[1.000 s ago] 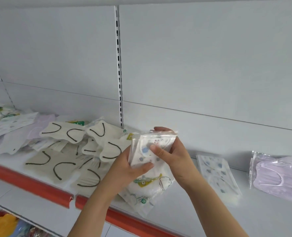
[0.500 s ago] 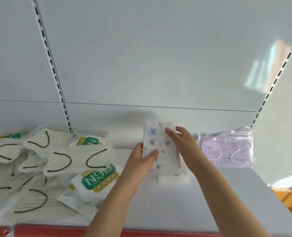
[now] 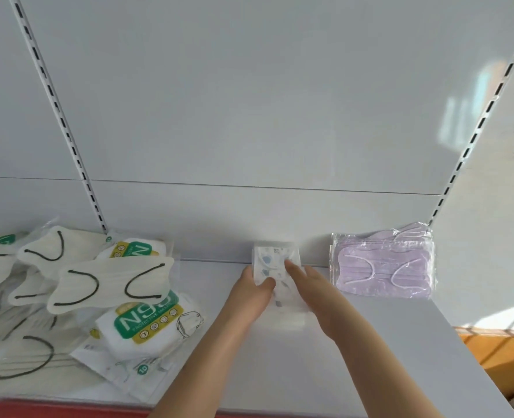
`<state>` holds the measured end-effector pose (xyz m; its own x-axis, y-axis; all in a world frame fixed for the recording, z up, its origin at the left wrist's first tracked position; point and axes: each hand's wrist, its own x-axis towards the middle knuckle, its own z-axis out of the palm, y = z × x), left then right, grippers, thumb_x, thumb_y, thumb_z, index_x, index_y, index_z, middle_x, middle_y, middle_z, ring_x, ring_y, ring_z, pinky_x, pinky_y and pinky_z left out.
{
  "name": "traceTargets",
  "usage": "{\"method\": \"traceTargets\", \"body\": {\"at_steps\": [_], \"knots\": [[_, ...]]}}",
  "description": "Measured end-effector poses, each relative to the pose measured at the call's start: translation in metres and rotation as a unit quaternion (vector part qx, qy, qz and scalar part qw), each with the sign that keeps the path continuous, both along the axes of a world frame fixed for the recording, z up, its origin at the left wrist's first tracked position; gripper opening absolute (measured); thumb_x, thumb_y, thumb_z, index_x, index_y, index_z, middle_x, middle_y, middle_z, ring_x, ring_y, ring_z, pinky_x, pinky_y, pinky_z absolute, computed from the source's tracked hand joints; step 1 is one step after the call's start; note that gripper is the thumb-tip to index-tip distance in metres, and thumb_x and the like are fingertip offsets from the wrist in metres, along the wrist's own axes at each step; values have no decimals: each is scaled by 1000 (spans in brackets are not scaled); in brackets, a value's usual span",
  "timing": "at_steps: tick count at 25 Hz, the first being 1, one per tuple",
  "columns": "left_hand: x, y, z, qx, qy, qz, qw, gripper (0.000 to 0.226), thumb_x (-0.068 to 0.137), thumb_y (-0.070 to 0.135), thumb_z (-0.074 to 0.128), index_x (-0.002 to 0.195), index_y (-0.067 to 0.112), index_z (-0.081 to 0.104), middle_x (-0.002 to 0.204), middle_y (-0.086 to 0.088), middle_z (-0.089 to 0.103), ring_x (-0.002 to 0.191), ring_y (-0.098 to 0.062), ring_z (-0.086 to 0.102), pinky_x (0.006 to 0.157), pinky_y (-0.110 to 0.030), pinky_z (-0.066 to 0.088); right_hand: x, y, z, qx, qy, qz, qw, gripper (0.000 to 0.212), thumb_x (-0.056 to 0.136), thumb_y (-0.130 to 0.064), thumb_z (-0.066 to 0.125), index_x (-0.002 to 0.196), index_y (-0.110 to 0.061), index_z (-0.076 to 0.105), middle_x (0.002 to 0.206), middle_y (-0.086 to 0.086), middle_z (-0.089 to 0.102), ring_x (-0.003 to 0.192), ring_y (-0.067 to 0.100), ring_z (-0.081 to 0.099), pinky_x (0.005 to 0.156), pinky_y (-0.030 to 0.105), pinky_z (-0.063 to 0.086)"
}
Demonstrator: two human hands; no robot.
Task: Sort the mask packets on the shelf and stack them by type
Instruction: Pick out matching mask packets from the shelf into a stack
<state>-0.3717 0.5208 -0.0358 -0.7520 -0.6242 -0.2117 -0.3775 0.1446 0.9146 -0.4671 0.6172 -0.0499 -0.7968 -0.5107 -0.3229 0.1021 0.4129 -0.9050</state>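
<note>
A clear packet of white masks with blue prints (image 3: 272,260) lies at the back of the white shelf (image 3: 370,357), on top of another such packet. My left hand (image 3: 254,292) grips its left edge, thumb on top. My right hand (image 3: 313,292) holds its right side with fingers laid over it. A packet of lilac masks (image 3: 382,268) rests to the right against the back wall. White N95 packets with green labels (image 3: 147,319) and cream masks with black ear loops (image 3: 111,282) lie jumbled on the left.
The shelf has a red front strip (image 3: 69,410) along its edge. A slotted upright (image 3: 60,116) runs up the back panel at left, another (image 3: 478,128) at right. An orange surface (image 3: 503,354) shows beyond the shelf's right end.
Both hands carried the printed packet from the left pile to the right and lowered it onto the matching packet at the back of the shelf. My view swung right.
</note>
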Motion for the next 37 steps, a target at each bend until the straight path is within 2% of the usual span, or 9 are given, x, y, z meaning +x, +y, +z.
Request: {"method": "traceTargets", "body": {"at_steps": [4, 6, 9, 13, 19, 24, 27, 33, 37], "knots": [[4, 2, -1, 32, -22, 13, 999, 35, 101, 35, 47, 135, 30, 50, 124, 8, 63, 104, -13, 60, 73, -23, 43, -1, 3, 9, -64, -103, 50, 991, 113, 53, -91, 61, 145, -28, 45, 142, -4, 54, 134, 23, 49, 115, 46, 34], [7, 7, -2, 26, -20, 18, 999, 45, 100, 40, 48, 143, 26, 45, 140, 1, 58, 121, -16, 58, 90, -29, 47, 5, 1, 22, -50, -83, 51, 994, 94, 77, -79, 56, 148, -20, 40, 148, -1, 46, 140, 27, 41, 114, 43, 30], [34, 11, 1, -124, 70, 65, 988, 51, 99, 38, 54, 147, 24, 44, 146, 9, 53, 132, -3, 50, 110, -26, 42, 14, 2, 23, 21, 166, -17, 986, 67, 99, -47, 48, 151, -9, 30, 154, 7, 35, 144, 27, 31, 113, 39, 27], [108, -16, -3, -315, 130, 267, 901, 25, 95, 8, 57, 113, 23, 66, 113, 12, 61, 108, -3, 58, 87, -14, 48, 59, -15, 41, -99, 355, 63, 928, 41, 97, -24, 56, 137, -20, 53, 134, -3, 56, 121, 20, 55, 98, 33, 44], [202, -78, -33, -290, -171, 415, 845, 27, 93, 21, 59, 119, 14, 64, 113, -7, 63, 108, -27, 57, 92, -40, 48, 144, -95, 5, 146, 444, 398, 790, 99, 83, -74, 50, 158, -28, 5, 166, 6, 4, 150, 35, 10, 120, 51, 16], [196, -98, -42, -347, -308, 282, 840, 55, 87, 64, 58, 126, 25, 56, 123, -1, 52, 119, -23, 45, 95, -35, 34, 129, -121, -4, 176, 388, 321, 846, 89, 78, -61, 63, 152, -26, 27, 156, 1, 29, 135, 29, 39, 104, 44, 43], [198, -117, -40, -307, -262, 238, 884, 45, 85, 58, 65, 120, 31, 57, 120, 6, 54, 120, -20, 47, 95, -34, 33, 111, -119, 9, 126, 344, 206, 907, 61, 83, -47, 65, 137, -24, 51, 135, -1, 56, 119, 28, 53, 95, 41, 48], [218, -153, -17, -194, -46, 185, 962, 12, 90, 27, 69, 98, 24, 61, 95, 13, 67, 83, 0, 61, 71, -17, 47, 112, -122, 13, 201, 375, 155, 891, 66, 90, -56, 58, 143, -19, 49, 150, 1, 47, 141, 26, 39, 117, 42, 27], [243, -184, -7, -86, -10, 185, 979, 15, 94, 26, 62, 109, 24, 60, 101, 6, 70, 90, -11, 66, 68, -27, 49, 164, -126, 24, 50, 405, 45, 912, 16, 94, -34, 61, 97, -22, 72, 95, -8, 71, 95, 17, 66, 70, 24, 45]]}}
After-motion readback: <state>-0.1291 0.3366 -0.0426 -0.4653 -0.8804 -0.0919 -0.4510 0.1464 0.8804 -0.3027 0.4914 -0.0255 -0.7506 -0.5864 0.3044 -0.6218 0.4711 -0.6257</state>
